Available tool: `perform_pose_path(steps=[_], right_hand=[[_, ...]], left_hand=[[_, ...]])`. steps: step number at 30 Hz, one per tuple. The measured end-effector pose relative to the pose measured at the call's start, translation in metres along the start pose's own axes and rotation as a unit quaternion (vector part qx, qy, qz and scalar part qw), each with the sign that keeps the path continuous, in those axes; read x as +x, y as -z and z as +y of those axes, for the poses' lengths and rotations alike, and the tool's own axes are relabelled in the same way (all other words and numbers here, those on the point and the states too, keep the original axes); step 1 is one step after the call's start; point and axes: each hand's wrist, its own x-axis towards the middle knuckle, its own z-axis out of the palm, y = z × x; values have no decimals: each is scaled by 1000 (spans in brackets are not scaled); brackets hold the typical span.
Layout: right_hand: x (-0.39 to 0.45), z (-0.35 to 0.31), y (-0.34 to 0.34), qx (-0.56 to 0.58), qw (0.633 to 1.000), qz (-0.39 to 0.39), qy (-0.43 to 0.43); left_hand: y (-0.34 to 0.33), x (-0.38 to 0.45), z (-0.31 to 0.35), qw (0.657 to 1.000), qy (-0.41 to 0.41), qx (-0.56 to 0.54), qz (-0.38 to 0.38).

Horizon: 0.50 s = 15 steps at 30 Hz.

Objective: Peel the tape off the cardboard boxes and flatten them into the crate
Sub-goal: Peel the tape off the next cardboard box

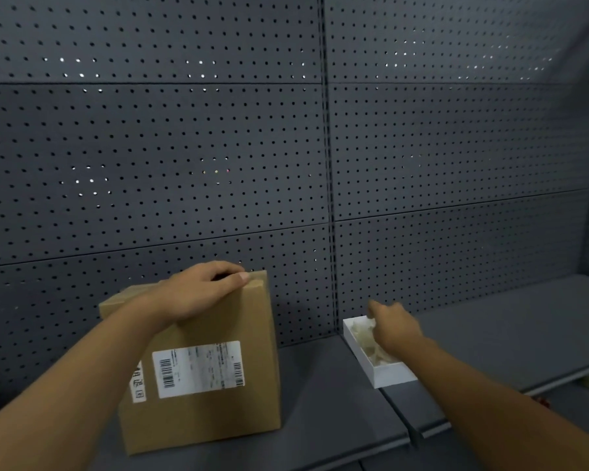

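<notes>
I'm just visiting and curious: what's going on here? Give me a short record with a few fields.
setting: dark grey shelf backed by a perforated panel
box: brown cardboard box standing on the shelf, white shipping label facing the camera
left hand: left hand grips the box's top edge
right hand: right hand reaches over the small white tray; whether it holds anything is unclear
tray contents: crumpled pale scraps, possibly peeled tape
crate: not in view
</notes>
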Motion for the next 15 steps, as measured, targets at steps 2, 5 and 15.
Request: perform_pose_path(steps=[2,5,15], right_hand=[[1,-1,-6,-27,999,-27,24],[0,-5,-7,-86,995,-27,40],[6,-17,-13,13,997,65,48]], left_hand=[[-1,-1,0,1000,3,-2,9],[-2,-1,3,1000,-1,-5,15],[-1,-6,5,1000,-2,-14,17]])
